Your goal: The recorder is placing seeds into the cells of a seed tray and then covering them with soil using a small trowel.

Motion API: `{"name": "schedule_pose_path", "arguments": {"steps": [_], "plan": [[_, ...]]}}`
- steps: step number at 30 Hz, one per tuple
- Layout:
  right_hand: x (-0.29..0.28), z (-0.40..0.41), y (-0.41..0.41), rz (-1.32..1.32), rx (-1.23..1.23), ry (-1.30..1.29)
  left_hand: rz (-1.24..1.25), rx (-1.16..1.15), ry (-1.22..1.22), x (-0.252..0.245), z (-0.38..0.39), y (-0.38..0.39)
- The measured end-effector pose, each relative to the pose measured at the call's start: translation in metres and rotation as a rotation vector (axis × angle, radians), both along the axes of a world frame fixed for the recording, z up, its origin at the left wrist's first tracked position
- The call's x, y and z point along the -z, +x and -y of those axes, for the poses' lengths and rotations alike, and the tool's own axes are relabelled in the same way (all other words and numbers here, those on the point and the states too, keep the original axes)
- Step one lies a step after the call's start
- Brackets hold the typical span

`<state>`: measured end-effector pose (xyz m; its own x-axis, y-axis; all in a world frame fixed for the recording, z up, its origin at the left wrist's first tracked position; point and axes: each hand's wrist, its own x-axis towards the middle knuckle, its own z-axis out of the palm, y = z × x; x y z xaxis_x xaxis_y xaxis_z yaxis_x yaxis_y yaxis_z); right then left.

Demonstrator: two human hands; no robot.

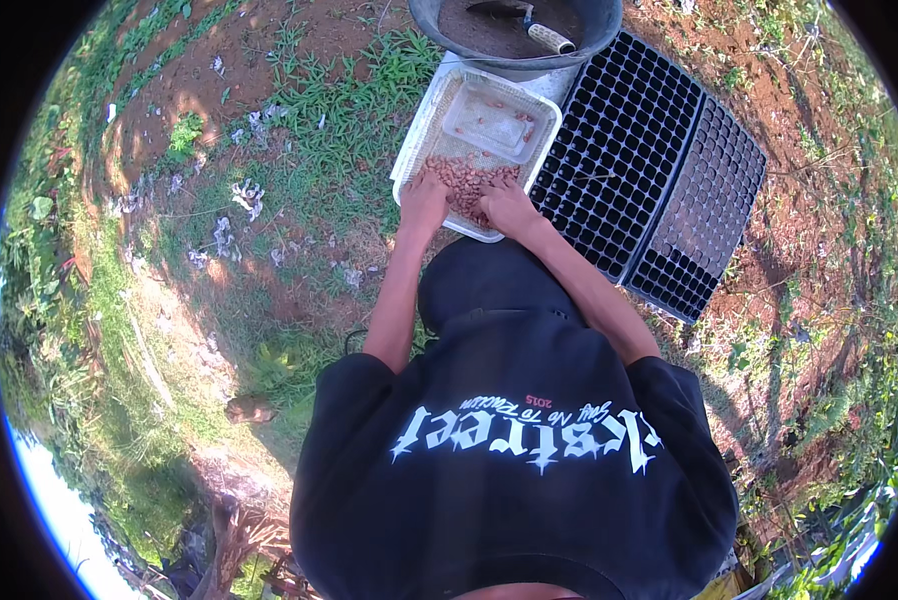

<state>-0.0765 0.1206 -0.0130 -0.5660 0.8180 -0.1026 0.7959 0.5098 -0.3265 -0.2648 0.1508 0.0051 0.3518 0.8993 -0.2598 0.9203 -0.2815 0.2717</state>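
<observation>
Both my hands are inside a white plastic basin [554, 112], down among a heap of reddish-brown seeds [465, 184]. My left hand [426, 196] rests at the heap's left edge, its fingertips touching the seeds. Opposite it, my right hand [507, 204] dips its curled fingers into the heap's right side. Whether either hand holds seeds cannot be told, as the fingertips are partly hidden. A small clear plastic container [494, 124] lies in the far part of the basin with a few seeds in it.
Beyond the basin stands a dark round tub [449, 46] of soil, with a trowel [550, 37] lying in it. Black seedling trays [614, 157] lie side by side at the right, some far-right cells looking filled. Grass and bare soil surround them.
</observation>
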Motion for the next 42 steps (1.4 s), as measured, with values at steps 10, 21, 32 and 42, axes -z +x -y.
{"name": "schedule_pose_path", "arguments": {"steps": [10,21,32,42], "plan": [[-0.004,0.005,-0.001,-0.075,0.023,0.070,0.077,0.050,0.087,0.012,0.005,-0.006],[-0.005,0.004,-0.002,-0.109,0.078,-0.048,0.070,0.021,-0.179,0.007,-0.010,-0.009],[-0.001,0.004,-0.005,-0.118,0.123,-0.074,0.130,0.032,-0.183,0.015,-0.014,-0.015],[0.005,0.004,-0.009,-0.093,0.222,0.055,0.286,-0.051,-0.197,0.020,-0.019,-0.023]]}}
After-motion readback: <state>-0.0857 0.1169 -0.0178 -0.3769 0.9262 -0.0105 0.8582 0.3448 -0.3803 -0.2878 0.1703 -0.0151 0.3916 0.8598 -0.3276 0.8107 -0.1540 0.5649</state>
